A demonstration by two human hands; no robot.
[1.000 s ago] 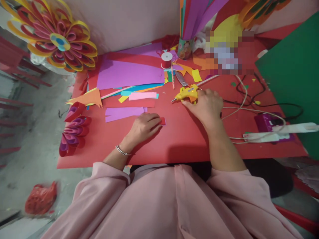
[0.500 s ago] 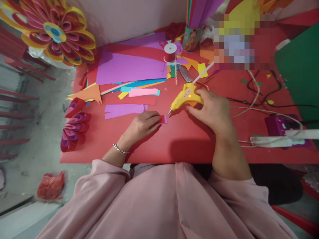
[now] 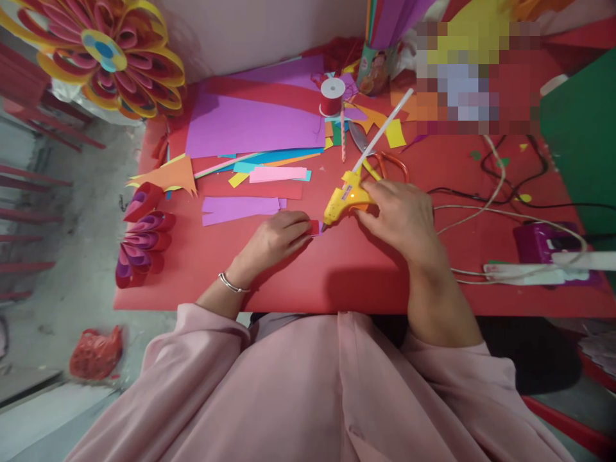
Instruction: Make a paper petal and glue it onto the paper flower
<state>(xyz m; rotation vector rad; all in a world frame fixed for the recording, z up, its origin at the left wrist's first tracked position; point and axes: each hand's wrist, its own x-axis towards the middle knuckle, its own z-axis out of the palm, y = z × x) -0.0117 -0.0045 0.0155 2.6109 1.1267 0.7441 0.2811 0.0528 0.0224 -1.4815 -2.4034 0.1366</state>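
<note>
My right hand (image 3: 404,215) is wrapped round the handle of a yellow hot glue gun (image 3: 342,199) with a clear glue stick (image 3: 387,125) rising from its back. The nozzle tip meets the purple end of some stacked paper strips (image 3: 314,228), red over purple. Most of their length is hidden under my left hand (image 3: 276,237), whose closed fingers hold them on the red table (image 3: 289,282). A silver bangle circles the left wrist. Behind that hand lie loose purple paper strips (image 3: 240,210) and pink strips (image 3: 278,174).
Orange-handled scissors (image 3: 397,165), a red ribbon spool (image 3: 332,97) and paper scraps lie behind the glue gun. Cords (image 3: 481,208) run across the right side near a white power strip (image 3: 524,273). At the left are looped-paper petals (image 3: 144,237) and a large paper flower (image 3: 103,54).
My right hand has brought the glue gun left and slightly down, its nozzle now at the strips' end and its glue stick steeper. My left hand has stayed in place.
</note>
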